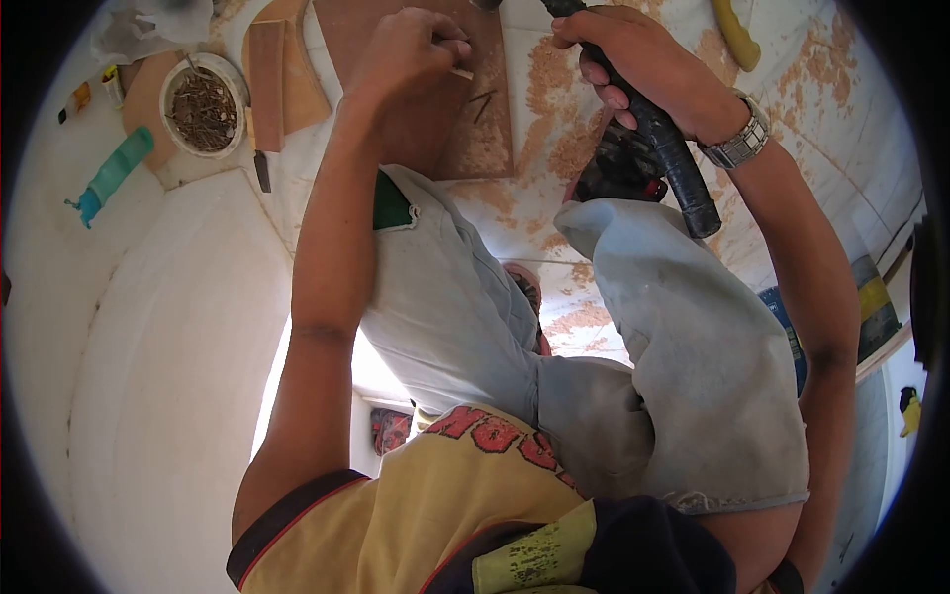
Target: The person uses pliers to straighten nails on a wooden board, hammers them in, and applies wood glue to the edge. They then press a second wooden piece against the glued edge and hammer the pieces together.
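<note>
My right hand (633, 69) is wrapped round the black, tape-bound handle of a hammer (668, 148). Its butt end points down toward my knee, and its head lies mostly past the top edge of the view. My left hand (421, 45) is closed, fingertips pinched together low over a reddish-brown wooden board (435, 129). What those fingers pinch, I cannot tell. A few loose nails (481, 104) lie on the board just beside this hand.
Left of the board are a white bowl of nails (203, 109), wood pieces (267, 84), a dark-tipped tool (261, 170) and a teal bottle (119, 168). A yellow curved handle (734, 35) lies at upper right. Sawdust covers parts of the tiled floor (554, 99).
</note>
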A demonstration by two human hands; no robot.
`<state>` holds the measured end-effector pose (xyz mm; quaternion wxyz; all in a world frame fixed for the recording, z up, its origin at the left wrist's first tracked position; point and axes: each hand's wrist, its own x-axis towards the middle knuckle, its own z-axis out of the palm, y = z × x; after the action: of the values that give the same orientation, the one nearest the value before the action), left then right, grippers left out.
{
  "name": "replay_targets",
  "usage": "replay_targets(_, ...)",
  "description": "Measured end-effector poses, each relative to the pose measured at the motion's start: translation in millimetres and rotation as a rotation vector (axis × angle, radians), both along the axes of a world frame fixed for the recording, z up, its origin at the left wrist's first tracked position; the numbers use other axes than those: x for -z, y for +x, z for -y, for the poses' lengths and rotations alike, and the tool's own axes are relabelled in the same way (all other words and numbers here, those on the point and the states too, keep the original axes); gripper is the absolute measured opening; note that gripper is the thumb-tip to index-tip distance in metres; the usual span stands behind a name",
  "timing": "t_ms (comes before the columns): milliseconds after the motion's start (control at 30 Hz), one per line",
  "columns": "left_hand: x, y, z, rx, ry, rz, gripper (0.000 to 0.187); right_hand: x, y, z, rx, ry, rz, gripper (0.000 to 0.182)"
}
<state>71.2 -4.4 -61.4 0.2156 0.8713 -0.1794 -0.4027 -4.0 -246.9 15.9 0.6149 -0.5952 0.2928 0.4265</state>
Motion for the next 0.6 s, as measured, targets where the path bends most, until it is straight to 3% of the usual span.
replay_targets(167,0.1,1.0,-0.2,-0.023,0.035,0.005,0.027,2.0,3.3,1.8,0.065,0.034,-0.006,0.026)
replay_targets(400,1.7,2.8,-1.7,0.014,0.030,-0.003,0.028,5.8,-17.5,-16.5,-0.084,0.038,0.061,0.030)
replay_targets(600,3.2,-1.0,-2.3,-0.022,-0.009,0.014,0.028,-7.5,-0.9,-2.2,0.091,0.078,-0.007,0.028)
